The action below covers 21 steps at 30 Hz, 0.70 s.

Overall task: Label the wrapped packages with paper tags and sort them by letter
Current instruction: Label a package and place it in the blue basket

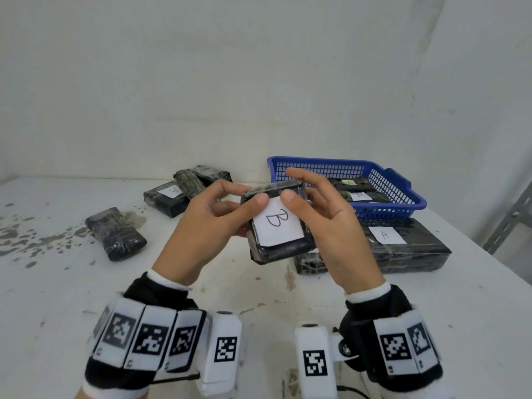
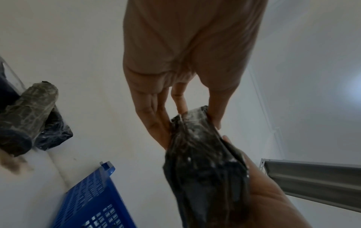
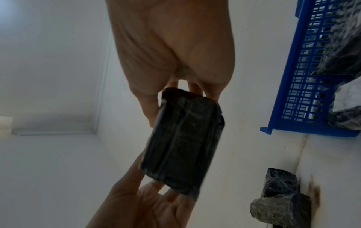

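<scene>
A black plastic-wrapped package [image 1: 283,249] is held above the table in both hands. A white paper tag marked "B" [image 1: 277,223] lies on its top face. My left hand [image 1: 244,210] grips the package's left side, thumb on the tag's upper left corner and fingers underneath. My right hand [image 1: 305,194] grips the right side, thumb on the tag's upper right corner. The left wrist view shows the package [image 2: 203,162] end-on between thumb and fingers of my left hand [image 2: 187,117]. In the right wrist view its untagged underside [image 3: 181,138] shows below my right hand [image 3: 175,95].
A blue basket [image 1: 403,194] at the back right holds tagged packages [image 1: 357,195]. A long package tagged "A" [image 1: 408,254] lies in front of it, a small one [image 1: 309,262] beside that. Back left: a tagged package [image 1: 167,200] and a camouflage roll [image 1: 188,182]. An untagged package [image 1: 115,234] lies left.
</scene>
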Each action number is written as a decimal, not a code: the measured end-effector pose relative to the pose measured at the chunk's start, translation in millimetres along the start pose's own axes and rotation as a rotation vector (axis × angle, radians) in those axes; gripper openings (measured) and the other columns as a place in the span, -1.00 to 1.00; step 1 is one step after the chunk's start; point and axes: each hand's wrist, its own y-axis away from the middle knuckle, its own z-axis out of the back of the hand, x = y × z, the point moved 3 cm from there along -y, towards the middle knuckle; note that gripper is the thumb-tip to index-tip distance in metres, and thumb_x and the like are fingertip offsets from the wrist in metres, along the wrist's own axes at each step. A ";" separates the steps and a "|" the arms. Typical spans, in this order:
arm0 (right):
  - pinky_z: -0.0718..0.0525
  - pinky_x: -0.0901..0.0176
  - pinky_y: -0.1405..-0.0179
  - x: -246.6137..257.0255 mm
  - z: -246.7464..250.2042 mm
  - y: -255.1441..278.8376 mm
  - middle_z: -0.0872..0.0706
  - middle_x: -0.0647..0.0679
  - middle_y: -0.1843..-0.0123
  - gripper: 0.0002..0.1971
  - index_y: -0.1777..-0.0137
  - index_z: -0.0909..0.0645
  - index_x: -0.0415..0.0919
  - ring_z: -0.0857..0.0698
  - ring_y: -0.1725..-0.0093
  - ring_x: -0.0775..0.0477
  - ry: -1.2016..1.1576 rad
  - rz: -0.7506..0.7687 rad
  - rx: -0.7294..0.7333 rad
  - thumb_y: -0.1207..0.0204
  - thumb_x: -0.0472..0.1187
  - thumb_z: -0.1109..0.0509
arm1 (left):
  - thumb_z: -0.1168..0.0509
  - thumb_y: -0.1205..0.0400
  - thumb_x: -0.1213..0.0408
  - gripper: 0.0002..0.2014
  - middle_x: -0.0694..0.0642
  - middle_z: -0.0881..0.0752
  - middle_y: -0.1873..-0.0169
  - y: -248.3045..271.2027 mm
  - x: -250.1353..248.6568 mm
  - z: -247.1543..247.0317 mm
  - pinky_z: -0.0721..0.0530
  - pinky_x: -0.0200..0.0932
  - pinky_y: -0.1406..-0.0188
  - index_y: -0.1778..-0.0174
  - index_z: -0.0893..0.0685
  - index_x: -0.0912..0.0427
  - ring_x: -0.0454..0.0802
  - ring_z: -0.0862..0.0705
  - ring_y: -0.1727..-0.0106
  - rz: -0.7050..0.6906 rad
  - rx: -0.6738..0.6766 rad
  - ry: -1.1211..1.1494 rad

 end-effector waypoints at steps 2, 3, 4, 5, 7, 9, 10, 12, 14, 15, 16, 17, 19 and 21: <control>-0.80 0.13 0.04 1.2 1.0 -1.6 -0.76 -0.09 -0.27 -0.46 -0.39 -0.61 0.20 -0.83 -0.10 -0.02 0.046 -0.056 0.007 -0.36 0.10 -0.52 | -0.48 -0.44 0.17 -0.72 0.18 -0.81 0.30 -2.2 -3.5 0.3 -0.73 -0.25 0.33 0.11 -0.59 0.25 -0.07 -0.75 0.36 0.006 -0.044 0.031; -0.80 0.13 0.02 1.6 2.3 -2.5 -0.78 -0.06 -0.24 -0.45 -0.41 -0.59 0.23 -0.83 -0.09 -0.02 0.087 -0.082 0.013 -0.37 0.14 -0.52 | -0.47 -0.49 0.22 -0.73 0.19 -0.80 0.30 -3.6 -5.4 0.5 -0.74 -0.26 0.34 0.11 -0.54 0.27 -0.09 -0.75 0.37 0.011 -0.077 0.055; -0.79 0.10 0.04 2.3 3.5 -3.7 -0.80 -0.06 -0.20 -0.47 -0.41 -0.59 0.24 -0.84 -0.05 -0.05 0.131 -0.106 0.021 -0.41 0.14 -0.53 | -0.46 -0.52 0.26 -0.73 0.21 -0.78 0.28 -5.1 -7.8 0.6 -0.76 -0.24 0.34 0.10 -0.49 0.27 -0.10 -0.76 0.37 0.018 -0.109 0.076; -0.78 0.09 0.10 3.2 4.9 -5.4 -0.81 -0.08 -0.15 -0.51 -0.41 -0.60 0.23 -0.84 0.03 -0.09 0.165 -0.131 0.026 -0.47 0.08 -0.54 | -0.46 -0.53 0.27 -0.71 0.24 -0.77 0.26 -7.3 -10.3 0.4 -0.79 -0.21 0.32 0.07 -0.46 0.27 -0.12 -0.77 0.35 0.024 -0.136 0.086; -0.75 0.09 0.23 5.0 8.5 -12.4 -0.83 -0.14 -0.04 -0.55 -0.43 -0.61 0.10 -0.81 0.21 -0.12 0.178 -0.166 0.028 -0.56 -0.13 -0.53 | -0.48 -0.51 0.27 -0.67 0.25 -0.76 0.21 -14.0 -15.0 -2.0 -0.82 -0.16 0.27 0.05 -0.44 0.26 -0.12 -0.78 0.30 0.037 -0.154 0.068; -0.78 0.07 0.24 10.7 15.4 -25.0 -0.83 -0.18 0.04 -0.60 -0.38 -0.63 -0.03 -0.79 0.26 -0.13 0.183 -0.184 0.009 -0.57 -0.27 -0.51 | -0.50 -0.50 0.21 -0.65 0.25 -0.76 0.12 -25.1 -18.3 -6.2 -0.83 -0.10 0.19 0.03 -0.46 0.24 -0.05 -0.80 0.20 0.059 -0.133 0.029; -0.80 0.06 0.20 15.4 20.6 -33.1 -0.84 -0.17 0.07 -0.65 -0.34 -0.65 -0.07 -0.80 0.26 -0.13 0.203 -0.192 -0.009 -0.57 -0.30 -0.51 | -0.49 -0.51 0.14 -0.64 0.23 -0.75 0.08 -31.6 -19.8 -8.6 -0.83 -0.06 0.13 0.00 -0.48 0.23 -0.03 -0.80 0.16 0.074 -0.117 -0.008; -0.83 0.06 0.11 25.6 33.8 -52.6 -0.85 -0.15 0.10 -0.73 -0.25 -0.68 -0.12 -0.83 0.24 -0.10 0.275 -0.206 -0.037 -0.57 -0.30 -0.51 | -0.43 -0.52 -0.04 -0.61 0.16 -0.73 0.04 -47.3 -21.6 -12.2 -0.80 0.00 0.00 -0.03 -0.53 0.18 -0.01 -0.79 0.06 0.111 -0.087 -0.120; -0.83 0.10 0.14 33.5 48.1 -74.9 -0.85 -0.14 0.12 -0.76 -0.23 -0.69 -0.15 -0.83 0.27 -0.08 0.363 -0.222 -0.051 -0.58 -0.31 -0.50 | -0.35 -0.56 -0.14 -0.61 0.09 -0.69 0.04 -66.2 -20.6 -12.7 -0.76 0.05 -0.11 -0.03 -0.53 0.11 -0.01 -0.75 -0.01 0.143 -0.075 -0.230; -0.82 0.13 0.21 35.7 55.4 -86.4 -0.83 -0.14 0.13 -0.77 -0.22 -0.68 -0.17 -0.82 0.30 -0.07 0.398 -0.232 -0.067 -0.59 -0.32 -0.49 | -0.33 -0.59 -0.13 -0.61 0.08 -0.67 0.04 -76.9 -17.8 -11.9 -0.74 0.08 -0.15 -0.06 -0.52 0.12 0.01 -0.74 -0.04 0.162 -0.076 -0.280; -0.80 0.15 0.28 36.1 62.7 -98.4 -0.81 -0.15 0.13 -0.78 -0.21 -0.68 -0.19 -0.79 0.31 -0.06 0.439 -0.244 -0.089 -0.59 -0.33 -0.49 | -0.32 -0.61 -0.11 -0.60 0.09 -0.66 0.04 -88.2 -13.6 -10.7 -0.72 0.09 -0.18 -0.13 -0.51 0.14 0.05 -0.73 -0.07 0.186 -0.077 -0.326; -0.78 0.16 0.32 34.9 69.9 -110.1 -0.80 -0.18 0.10 -0.79 -0.20 -0.67 -0.20 -0.77 0.29 -0.07 0.489 -0.261 -0.109 -0.59 -0.34 -0.48 | -0.31 -0.63 -0.08 -0.59 0.12 -0.67 0.03 -99.0 -8.3 -9.8 -0.71 0.10 -0.20 -0.20 -0.50 0.16 0.09 -0.71 -0.10 0.218 -0.075 -0.372; -0.79 0.09 0.31 26.1 84.2 -133.0 -0.79 -0.27 -0.01 -0.82 -0.16 -0.67 -0.21 -0.80 0.15 -0.19 0.601 -0.311 -0.134 -0.60 -0.33 -0.48 | -0.29 -0.67 -0.02 -0.57 0.18 -0.67 -0.05 -118.1 4.7 -8.4 -0.70 0.07 -0.19 -0.31 -0.48 0.21 0.13 -0.69 -0.15 0.286 -0.056 -0.457; -0.84 -0.04 0.22 12.4 96.7 -155.1 -0.78 -0.29 -0.08 -0.83 -0.14 -0.65 -0.20 -0.82 0.04 -0.30 0.693 -0.378 -0.133 -0.59 -0.33 -0.49 | -0.26 -0.70 0.04 -0.59 0.18 -0.64 -0.10 -133.3 18.8 -8.9 -0.69 0.07 -0.19 -0.37 -0.47 0.23 0.15 -0.67 -0.19 0.334 -0.024 -0.513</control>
